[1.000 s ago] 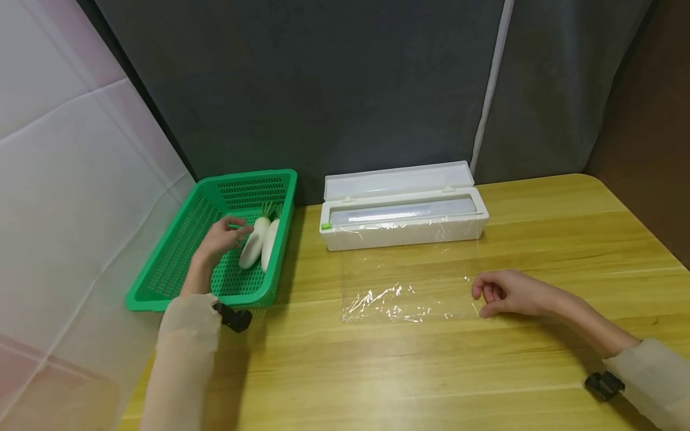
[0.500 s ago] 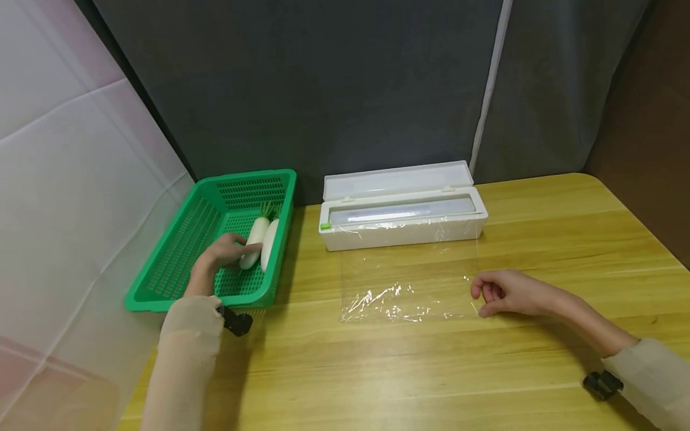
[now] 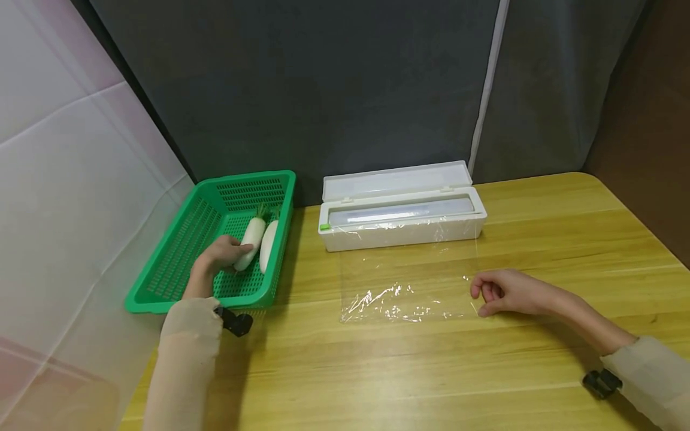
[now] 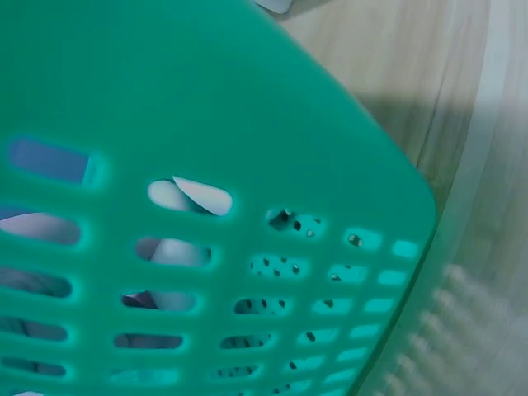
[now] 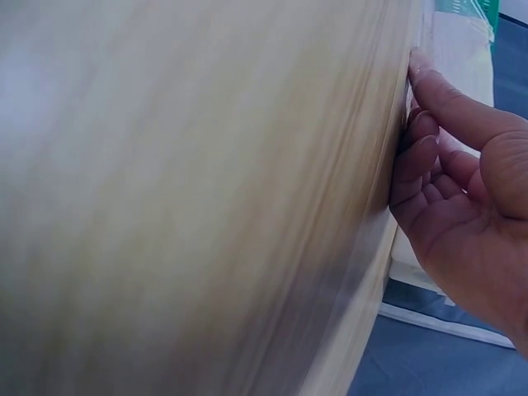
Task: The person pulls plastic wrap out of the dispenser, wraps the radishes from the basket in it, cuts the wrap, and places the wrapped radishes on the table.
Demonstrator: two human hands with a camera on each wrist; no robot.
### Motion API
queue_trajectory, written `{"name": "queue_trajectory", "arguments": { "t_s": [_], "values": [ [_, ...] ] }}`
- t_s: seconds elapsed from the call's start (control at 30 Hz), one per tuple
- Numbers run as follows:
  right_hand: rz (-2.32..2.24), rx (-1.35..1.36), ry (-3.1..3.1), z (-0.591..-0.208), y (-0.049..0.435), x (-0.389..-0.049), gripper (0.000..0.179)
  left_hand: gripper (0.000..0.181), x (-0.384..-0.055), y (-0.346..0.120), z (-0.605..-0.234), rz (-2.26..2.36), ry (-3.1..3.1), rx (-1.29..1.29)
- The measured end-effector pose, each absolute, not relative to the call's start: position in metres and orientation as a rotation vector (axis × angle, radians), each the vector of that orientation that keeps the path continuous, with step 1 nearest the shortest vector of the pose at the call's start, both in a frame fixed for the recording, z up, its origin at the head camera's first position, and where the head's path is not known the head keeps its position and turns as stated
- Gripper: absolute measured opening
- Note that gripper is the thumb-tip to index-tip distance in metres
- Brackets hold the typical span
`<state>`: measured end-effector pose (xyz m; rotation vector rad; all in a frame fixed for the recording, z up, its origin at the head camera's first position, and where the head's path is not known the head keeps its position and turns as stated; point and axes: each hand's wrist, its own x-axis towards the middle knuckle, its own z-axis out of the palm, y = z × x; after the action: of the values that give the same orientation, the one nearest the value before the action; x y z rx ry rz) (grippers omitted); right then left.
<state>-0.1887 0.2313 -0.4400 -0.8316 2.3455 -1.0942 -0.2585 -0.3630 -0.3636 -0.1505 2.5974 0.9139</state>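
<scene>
Since half a second ago, one radish [image 3: 253, 233] has shifted slightly left, away from the second radish [image 3: 268, 246] beside it in the basket [image 3: 178, 257]. It lies between the thumb and fingers of the left hand [image 3: 221, 252], gripped around its lower half (stem end pointing away). Well apart, the right hand [image 3: 509, 292], fingers curled, holds the film's [image 3: 406, 293] near right corner on the surface [image 3: 377, 371].

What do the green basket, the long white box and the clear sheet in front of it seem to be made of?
Green basket: probably moulded plastic, smooth, with regular slots through its walls.

White box: likely hard plastic, smooth and opaque, judging by its even colour and clean edges.

Clear sheet: apparently thin plastic film, glossy; it wrinkles, glints and lets the table show through.
</scene>
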Motion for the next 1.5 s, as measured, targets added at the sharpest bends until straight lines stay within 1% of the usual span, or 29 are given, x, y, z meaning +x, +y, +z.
{"name": "queue_trajectory", "arguments": {
  "t_s": [0.4,0.53,0.87,1.13,1.5],
  "values": [
    [-1.1,-0.829,2.35,-0.44,0.231,-0.188,0.03,0.054,-0.258,-0.359,-0.363,0.989,2.776,-0.117],
    [-1.103,-0.83,2.347,-0.44,0.23,-0.189,0.03,0.053,-0.256,-0.355,-0.363,1.01,2.91,-0.107],
    [-1.095,-0.818,2.343,-0.441,0.23,-0.19,0.029,0.051,-0.253,-0.337,-0.356,1.273,3.006,-0.156],
    [-1.095,-0.821,2.344,-0.441,0.231,-0.189,0.029,0.05,-0.249,-0.321,-0.353,1.4,3.026,-0.122],
    [-1.095,-0.82,2.351,-0.439,0.23,-0.189,0.03,0.054,-0.24,-0.292,-0.346,1.7,2.951,-0.147]
  ]
}}
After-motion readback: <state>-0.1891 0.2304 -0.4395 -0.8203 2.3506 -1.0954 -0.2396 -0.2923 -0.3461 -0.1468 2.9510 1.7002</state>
